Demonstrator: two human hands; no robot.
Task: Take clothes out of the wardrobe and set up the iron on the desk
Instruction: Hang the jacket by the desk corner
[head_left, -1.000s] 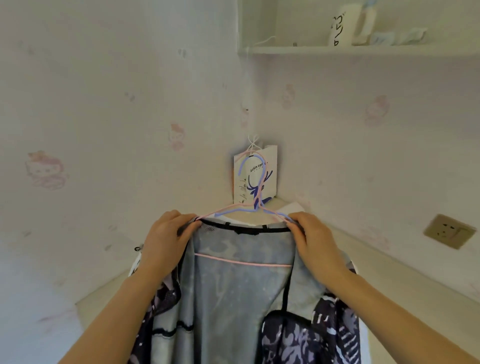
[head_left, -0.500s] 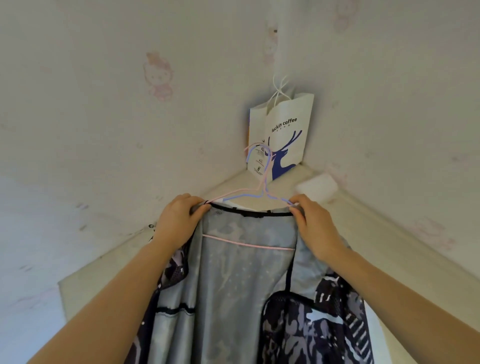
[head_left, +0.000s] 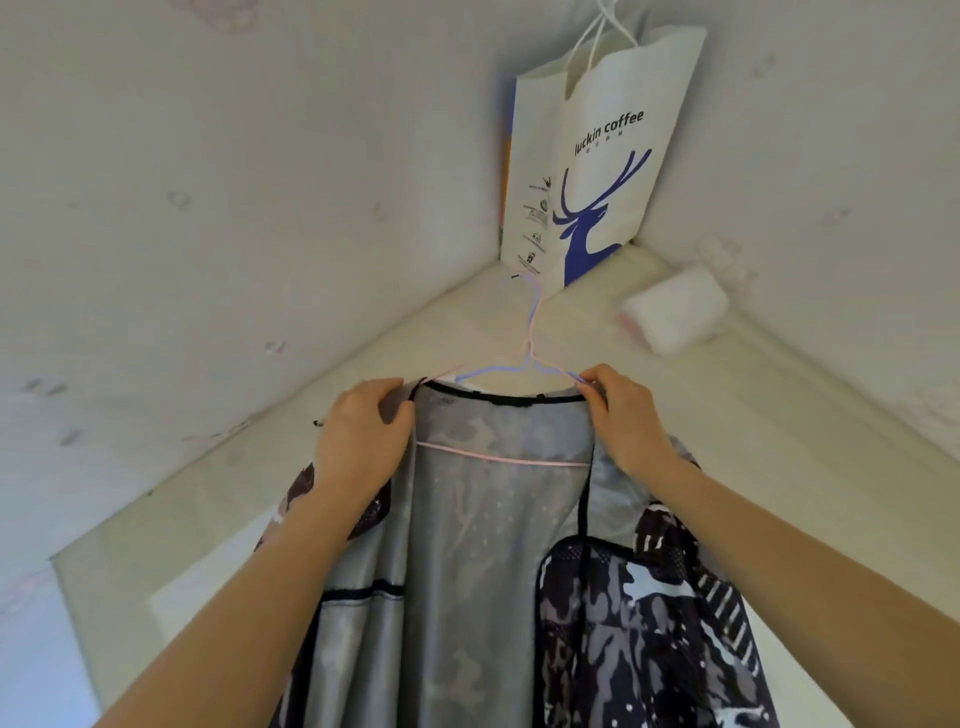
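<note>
Since the earlier frames the view has tipped down and come closer to the corner: the shelf and the wall socket are gone from sight, and the paper bag (head_left: 597, 156) now stands large at 12 o'clock.

Going from large to small: the desk (head_left: 779, 415) fills the corner between two walls. Over its near part hangs the garment (head_left: 498, 545), a grey-lined piece with a dark camouflage outside, at 6 o'clock in the view. Its long axis runs from the collar, which points away toward the corner at 12 o'clock, down to the hem, which leaves the frame at 6 o'clock. The open front faces the camera. Next in size are the bag and a white soft packet (head_left: 675, 309) at 2 o'clock, lying on the desk near the bag.

The left hand (head_left: 363, 431) is closed on the left shoulder of the garment, the right hand (head_left: 621, 415) on the right shoulder; both pinch cloth and wire together. The hanger (head_left: 524, 358) is inside the collar, and its hook points to 12 o'clock, toward the bag.

I judge the step to be bringing the clothes to the desk. The next move probably calls for lowering the garment flat on the bare surface, short of the bag and packet. No iron is visible.
</note>
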